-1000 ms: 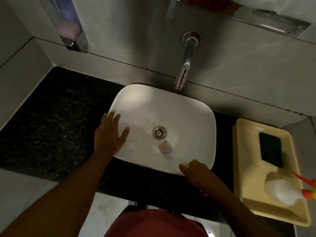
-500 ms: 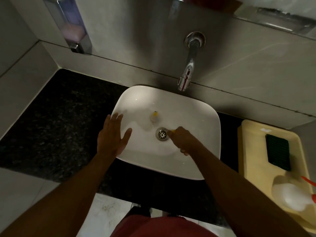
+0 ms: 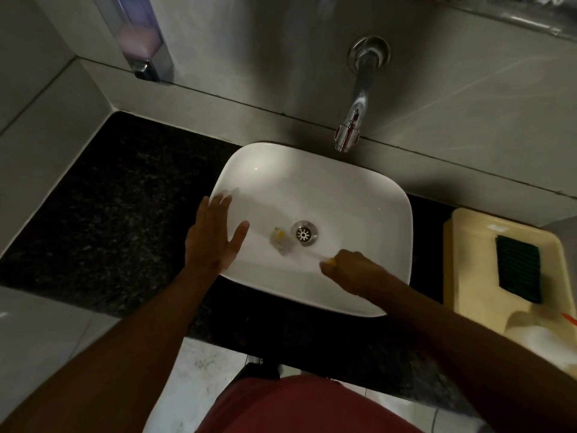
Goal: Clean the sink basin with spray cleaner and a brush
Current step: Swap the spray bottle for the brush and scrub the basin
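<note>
To scrub well here, the small brush with pale bristles and a yellow core, blurred just left of the round metal drain at frame centre, should be worked in overlapping strokes across the whole white ceramic basin. The right hand reaches in from lower right, fingers clenched around the handle. The left hand rests flat on the basin's left rim, fingers spread and released.

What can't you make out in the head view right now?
- White-bristled brush: head smeared by motion blur, shape unclear.
- Its handle: mostly hidden inside the right hand.
- White spray bottle in the yellow plastic tray: cut off by the right edge.
</note>
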`<state>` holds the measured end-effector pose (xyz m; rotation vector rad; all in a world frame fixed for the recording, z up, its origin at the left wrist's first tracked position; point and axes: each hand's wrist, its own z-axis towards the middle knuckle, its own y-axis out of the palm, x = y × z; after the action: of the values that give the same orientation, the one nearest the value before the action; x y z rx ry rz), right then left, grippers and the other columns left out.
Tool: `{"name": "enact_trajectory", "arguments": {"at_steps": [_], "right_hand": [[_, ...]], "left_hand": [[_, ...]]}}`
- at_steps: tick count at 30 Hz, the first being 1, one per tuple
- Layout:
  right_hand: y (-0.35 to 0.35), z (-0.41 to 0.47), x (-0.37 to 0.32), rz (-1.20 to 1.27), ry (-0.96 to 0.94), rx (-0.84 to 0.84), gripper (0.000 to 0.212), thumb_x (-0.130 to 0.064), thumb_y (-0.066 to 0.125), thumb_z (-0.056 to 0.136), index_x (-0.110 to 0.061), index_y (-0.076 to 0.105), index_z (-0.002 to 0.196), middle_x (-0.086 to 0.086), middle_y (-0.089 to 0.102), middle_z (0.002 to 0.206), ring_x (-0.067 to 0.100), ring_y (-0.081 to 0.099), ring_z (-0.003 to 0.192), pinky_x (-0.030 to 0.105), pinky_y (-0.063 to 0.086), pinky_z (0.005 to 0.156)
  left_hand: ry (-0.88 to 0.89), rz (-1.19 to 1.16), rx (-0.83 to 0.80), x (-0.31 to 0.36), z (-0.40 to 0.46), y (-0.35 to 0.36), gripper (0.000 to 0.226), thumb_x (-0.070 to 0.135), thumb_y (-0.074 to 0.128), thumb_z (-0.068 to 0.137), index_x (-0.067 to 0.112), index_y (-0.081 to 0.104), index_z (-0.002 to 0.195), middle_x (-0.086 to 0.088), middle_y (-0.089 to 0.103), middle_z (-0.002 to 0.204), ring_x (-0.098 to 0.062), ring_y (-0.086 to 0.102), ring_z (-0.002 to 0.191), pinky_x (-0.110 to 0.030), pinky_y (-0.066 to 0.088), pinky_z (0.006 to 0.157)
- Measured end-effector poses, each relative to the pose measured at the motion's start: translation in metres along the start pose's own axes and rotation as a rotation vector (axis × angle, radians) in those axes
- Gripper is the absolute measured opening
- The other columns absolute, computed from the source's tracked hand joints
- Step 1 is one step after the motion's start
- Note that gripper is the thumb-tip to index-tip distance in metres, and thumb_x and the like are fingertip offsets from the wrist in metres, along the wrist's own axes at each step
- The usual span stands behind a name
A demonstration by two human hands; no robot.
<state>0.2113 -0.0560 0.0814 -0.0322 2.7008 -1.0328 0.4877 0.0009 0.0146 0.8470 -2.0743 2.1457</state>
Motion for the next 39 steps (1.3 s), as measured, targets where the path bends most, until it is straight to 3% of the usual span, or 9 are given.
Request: {"name": "enact_trajectory", "arguments": {"at_steps": [12, 17, 20, 24, 26, 29, 32, 37, 39], "right_hand": [[-0.034, 0.026, 0.035, 0.140, 0.104, 0.185, 0.056, -0.051, 0.047, 0.094, -0.001, 0.057, 0.117, 0.025, 0.061, 0.121, 0.042, 0.062, 0.104, 0.040, 0.050, 0.084], [-0.001, 0.018, 0.017, 0.135, 0.022, 0.069, 0.056, -0.054, 0.047, 0.093, -0.002, 0.054, 0.114, 0.020, 0.062, 0.109, 0.035, 0.062, 0.086, 0.036, 0.048, 0.067], [0.006, 0.001, 0.050, 0.089, 0.101, -0.029, 0.060, -0.055, 0.048, 0.093, -0.002, 0.051, 0.121, 0.019, 0.059, 0.124, 0.036, 0.060, 0.105, 0.034, 0.045, 0.077], [-0.015, -0.011, 0.083, 0.151, 0.200, 0.009, 0.065, -0.056, 0.048, 0.093, -0.002, 0.051, 0.127, 0.021, 0.056, 0.131, 0.037, 0.058, 0.114, 0.041, 0.049, 0.095], [-0.021, -0.014, 0.081, 0.232, 0.176, 0.067, 0.060, -0.057, 0.047, 0.093, -0.005, 0.053, 0.122, 0.020, 0.060, 0.122, 0.035, 0.062, 0.101, 0.039, 0.053, 0.082], [-0.018, -0.021, 0.067, 0.673, 0.141, 0.023, 0.050, -0.057, 0.049, 0.092, -0.010, 0.047, 0.108, 0.017, 0.056, 0.088, 0.022, 0.048, 0.050, 0.025, 0.040, 0.044], [-0.008, -0.028, 0.053, 0.875, 0.041, 0.032, 0.046, -0.054, 0.046, 0.095, -0.010, 0.053, 0.103, 0.013, 0.061, 0.089, 0.019, 0.050, 0.048, 0.024, 0.038, 0.042], [0.009, -0.027, 0.049, 1.089, 0.126, 0.075, 0.047, -0.047, 0.039, 0.100, -0.006, 0.061, 0.106, 0.007, 0.054, 0.083, 0.017, 0.047, 0.061, 0.025, 0.036, 0.051], [0.013, -0.026, 0.045, 1.182, 0.217, 0.052, 0.051, -0.049, 0.035, 0.099, -0.005, 0.061, 0.104, 0.007, 0.050, 0.080, 0.016, 0.041, 0.054, 0.024, 0.032, 0.049]], "left_hand": [[-0.013, 0.019, -0.008, 0.003, 0.001, 0.003, 0.073, 0.062, 0.034, 0.092, 0.022, 0.024, 0.152, -0.003, 0.026, 0.161, -0.027, 0.011, 0.151, -0.060, 0.045, 0.100], [-0.007, 0.013, 0.015, 0.000, -0.001, 0.004, 0.075, 0.065, 0.026, 0.092, 0.020, 0.025, 0.153, -0.003, 0.026, 0.161, -0.025, 0.011, 0.151, -0.056, 0.042, 0.103], [-0.002, 0.002, 0.016, 0.000, 0.001, 0.005, 0.074, 0.064, 0.027, 0.093, 0.021, 0.024, 0.153, -0.003, 0.025, 0.162, -0.025, 0.011, 0.151, -0.056, 0.040, 0.105], [-0.001, 0.110, -0.011, 0.002, 0.000, 0.004, 0.076, 0.066, 0.024, 0.092, 0.021, 0.024, 0.152, -0.006, 0.024, 0.162, -0.028, 0.013, 0.151, -0.062, 0.025, 0.114], [-0.008, 0.194, 0.012, 0.017, 0.000, 0.002, 0.073, 0.063, 0.029, 0.094, 0.018, 0.024, 0.151, -0.009, 0.024, 0.161, -0.030, 0.015, 0.150, -0.065, 0.014, 0.115], [0.130, -0.109, 0.172, 0.077, 0.014, -0.014, 0.068, 0.052, 0.040, 0.093, 0.009, 0.035, 0.146, -0.013, 0.039, 0.153, -0.031, 0.037, 0.141, -0.057, 0.026, 0.113], [0.085, -0.707, 0.107, 0.174, 0.046, -0.053, 0.067, 0.035, 0.060, 0.094, 0.014, 0.029, 0.150, -0.005, 0.046, 0.149, -0.014, 0.052, 0.124, -0.018, 0.042, 0.092], [-0.170, -0.971, 0.059, 0.275, 0.099, -0.076, 0.079, 0.052, 0.053, 0.087, 0.020, 0.016, 0.150, -0.014, 0.054, 0.140, -0.032, 0.059, 0.120, -0.043, 0.046, 0.104], [-0.241, -1.047, 0.069, 0.280, 0.112, -0.078, 0.068, 0.051, 0.057, 0.086, 0.016, 0.027, 0.136, -0.007, 0.056, 0.126, -0.027, 0.062, 0.102, -0.035, 0.050, 0.092]]}}
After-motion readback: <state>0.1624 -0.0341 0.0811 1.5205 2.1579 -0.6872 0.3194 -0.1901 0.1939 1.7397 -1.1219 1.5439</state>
